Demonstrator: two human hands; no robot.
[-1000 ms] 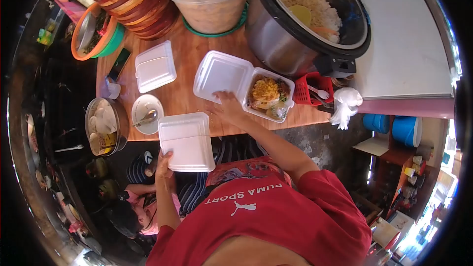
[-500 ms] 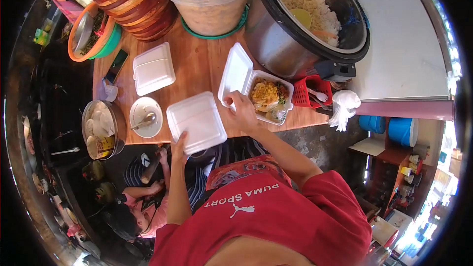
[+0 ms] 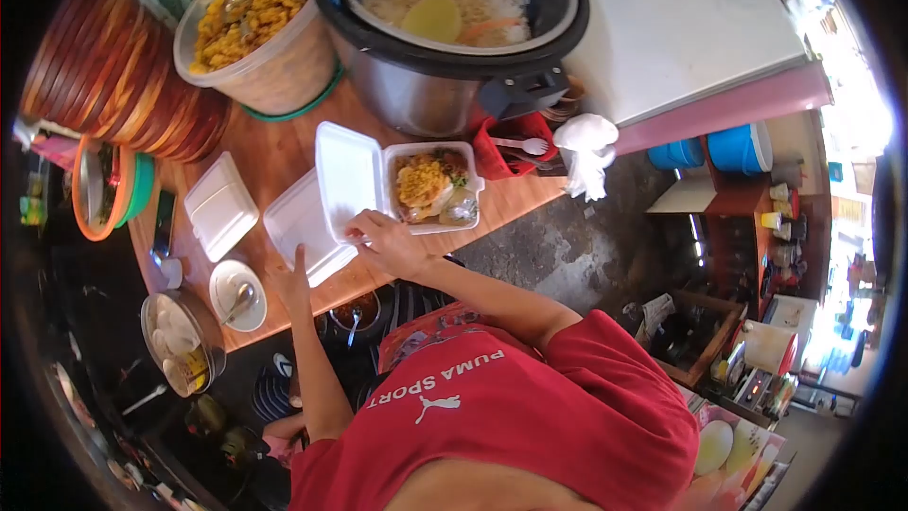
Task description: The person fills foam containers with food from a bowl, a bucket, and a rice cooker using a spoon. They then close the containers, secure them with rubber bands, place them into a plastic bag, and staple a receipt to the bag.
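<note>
An open white foam box (image 3: 480,182) stands near the table's front edge, with yellow food, greens and a small clear bag inside. My right hand (image 3: 386,242) has its fingers bent together at the lower corner of its raised lid (image 3: 348,170). Just left of that lid, and partly behind it, lies a closed foam box (image 3: 301,218). Beside that box's front side is my left hand (image 3: 291,274), thumb and fingers apart, holding nothing. Another closed foam box (image 3: 222,206) rests further left, above a white bowl (image 3: 227,282) with a spoon.
At the back stand a steel rice pot (image 3: 407,85), a tub of yellow food (image 3: 274,76) and stacked wooden-looking rings (image 3: 113,66). A red basket (image 3: 492,156) holds plastic cutlery. A steel basin (image 3: 210,331) sits at the left edge. Another person's arm shows low left.
The closed box that my left hand held is now down on the table, and that hand has let go. My right hand is at the open box's lid. The view has shifted and turned.
</note>
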